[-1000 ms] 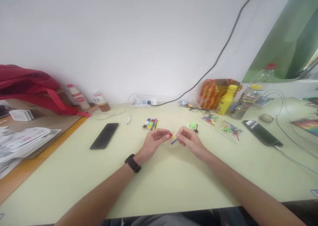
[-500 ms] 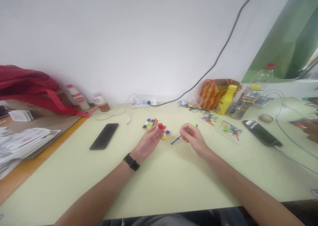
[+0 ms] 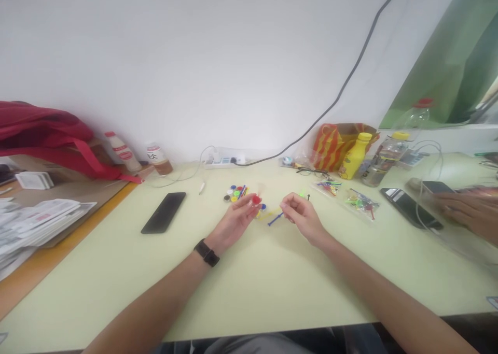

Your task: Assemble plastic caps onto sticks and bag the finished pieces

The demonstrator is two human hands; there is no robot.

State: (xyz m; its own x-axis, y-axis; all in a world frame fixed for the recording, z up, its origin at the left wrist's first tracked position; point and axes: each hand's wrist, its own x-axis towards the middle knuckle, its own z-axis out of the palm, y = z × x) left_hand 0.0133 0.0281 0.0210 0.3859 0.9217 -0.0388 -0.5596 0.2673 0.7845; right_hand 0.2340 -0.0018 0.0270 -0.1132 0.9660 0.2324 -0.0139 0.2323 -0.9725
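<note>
My left hand (image 3: 236, 220), with a black watch at the wrist, pinches a small red round piece (image 3: 256, 199) between thumb and fingertips. To its right, my right hand (image 3: 301, 213) is closed, fingertips together; whatever they hold, if anything, I cannot make out. A blue plastic stick (image 3: 275, 220) lies beside the right fingertips, with a yellow stick (image 3: 267, 215) near it. Behind the left hand sit several coloured discs (image 3: 233, 188) and a few thin sticks. A blue disc (image 3: 263, 207) shows just right of the red piece.
A black phone (image 3: 164, 212) lies at left. On the right are bags of small plastic parts (image 3: 360, 204), a yellow bottle (image 3: 355, 156), a clear bottle (image 3: 385, 159) and a dark handheld device (image 3: 411, 208). Another person's hand (image 3: 469, 209) reaches in there, near a phone (image 3: 438, 187).
The red piece has tilted and shifted slightly right in my left hand. My right hand has barely moved. Another person's hand and a phone have come into view at the right.
</note>
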